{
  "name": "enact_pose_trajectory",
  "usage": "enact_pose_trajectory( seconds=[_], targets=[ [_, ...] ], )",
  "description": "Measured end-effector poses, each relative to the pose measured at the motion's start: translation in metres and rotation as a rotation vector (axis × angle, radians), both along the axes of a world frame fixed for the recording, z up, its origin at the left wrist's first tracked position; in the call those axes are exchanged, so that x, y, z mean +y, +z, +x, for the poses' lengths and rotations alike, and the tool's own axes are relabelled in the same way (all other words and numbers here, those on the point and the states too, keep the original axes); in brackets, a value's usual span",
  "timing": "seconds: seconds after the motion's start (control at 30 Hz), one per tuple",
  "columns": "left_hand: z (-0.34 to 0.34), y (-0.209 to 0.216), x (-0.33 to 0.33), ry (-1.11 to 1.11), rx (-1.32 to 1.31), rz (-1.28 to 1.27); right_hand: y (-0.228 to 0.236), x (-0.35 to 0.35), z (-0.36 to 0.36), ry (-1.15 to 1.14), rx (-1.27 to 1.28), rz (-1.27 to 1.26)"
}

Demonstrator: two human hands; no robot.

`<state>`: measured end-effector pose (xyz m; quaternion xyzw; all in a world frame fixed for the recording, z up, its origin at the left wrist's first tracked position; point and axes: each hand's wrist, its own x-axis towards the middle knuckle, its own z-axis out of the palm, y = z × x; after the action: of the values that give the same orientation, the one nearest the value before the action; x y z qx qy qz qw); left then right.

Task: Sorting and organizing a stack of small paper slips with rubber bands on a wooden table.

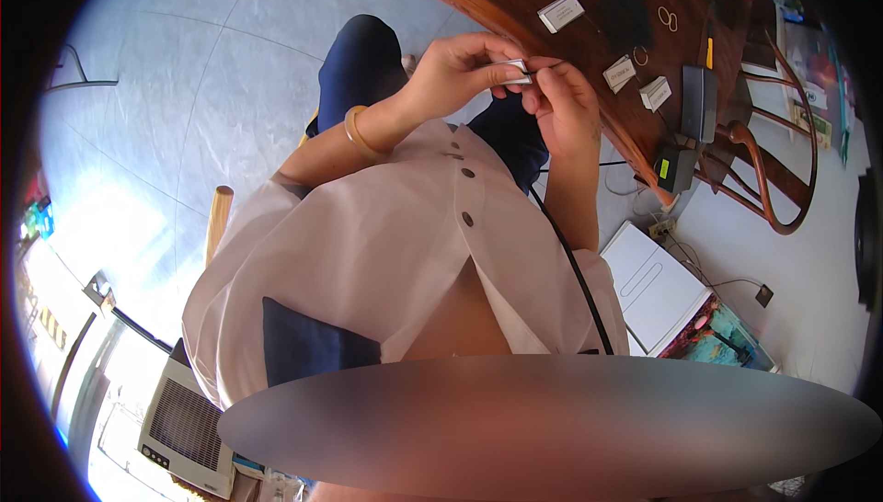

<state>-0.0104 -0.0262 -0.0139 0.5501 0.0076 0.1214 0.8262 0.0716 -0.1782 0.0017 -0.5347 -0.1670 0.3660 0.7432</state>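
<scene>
My left hand (464, 70), with a pale bangle on its wrist, pinches a small white box-like piece (518, 66) between thumb and fingers. Dark edges show at the end of the piece, and what lies inside it is too small to tell. Close against that end is my right hand (566, 102), its thumb and fingers drawn together. What the right fingertips grip is hidden. Both hands meet above my lap, beside the edge of the wooden table (515, 10). On that table, near my hands, lie several small white boxes with printing, such as a white box (561, 14) and another white box (619, 73).
Thin tan rubber bands (667, 19) lie scattered on the table. Toward its right end are a dark grey case (699, 104) and a black box (676, 169) with a green label. A wooden chair (763, 180) stands at the right. A black cable (575, 268) runs down my front.
</scene>
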Motion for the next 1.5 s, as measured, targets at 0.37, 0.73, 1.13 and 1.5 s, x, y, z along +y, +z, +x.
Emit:
enact_pose_trajectory(
  seconds=[0.37, 0.73, 1.13, 1.5],
  targets=[
    [0.004, -0.003, 0.005, -0.008, 0.020, -0.011, 0.019, 0.008, 0.001, -0.192, -0.668, -0.133],
    [0.000, 0.029, 0.022, -0.075, 0.025, 0.373, 0.035, 0.006, -0.002, -0.052, -1.246, -0.379],
    [0.001, 0.015, 0.011, 0.041, -0.140, 0.645, 0.029, -0.003, -0.006, -0.314, -0.649, -0.225],
    [-0.001, 0.014, 0.009, -0.097, 0.149, -0.077, 0.025, 0.007, -0.013, -0.137, -1.336, -0.255]
  ],
)
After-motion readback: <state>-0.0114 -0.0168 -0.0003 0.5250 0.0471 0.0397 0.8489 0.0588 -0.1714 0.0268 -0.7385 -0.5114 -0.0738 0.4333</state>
